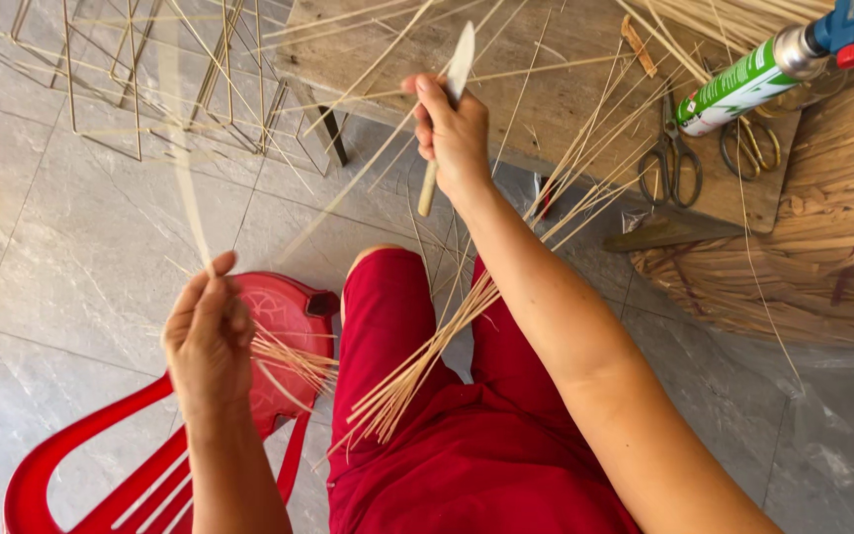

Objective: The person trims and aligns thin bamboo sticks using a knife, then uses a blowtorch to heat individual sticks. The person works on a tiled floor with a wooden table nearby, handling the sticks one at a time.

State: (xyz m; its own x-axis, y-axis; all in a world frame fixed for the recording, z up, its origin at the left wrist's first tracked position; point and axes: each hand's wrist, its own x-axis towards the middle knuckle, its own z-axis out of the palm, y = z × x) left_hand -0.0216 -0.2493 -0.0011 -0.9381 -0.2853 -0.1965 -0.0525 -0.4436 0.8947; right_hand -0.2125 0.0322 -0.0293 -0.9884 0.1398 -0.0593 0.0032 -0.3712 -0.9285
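Above your lap, your left hand [208, 331] pinches a thin bamboo strip [182, 158] between thumb and fingers; the strip's long axis runs nearly upright in the frame, leaning slightly left toward the wire frames [160, 74]. Your right hand [454, 133] is curled tight around a knife [447, 114] whose blade points up and away from you. A bundle of bamboo sticks [427, 346] lies across your red-clothed lap, slanting up toward the wooden bench [565, 99]. On the bench lie scissors [671, 163] and a green spray can [753, 79]. A red plastic chair [279, 316] stands under your left hand
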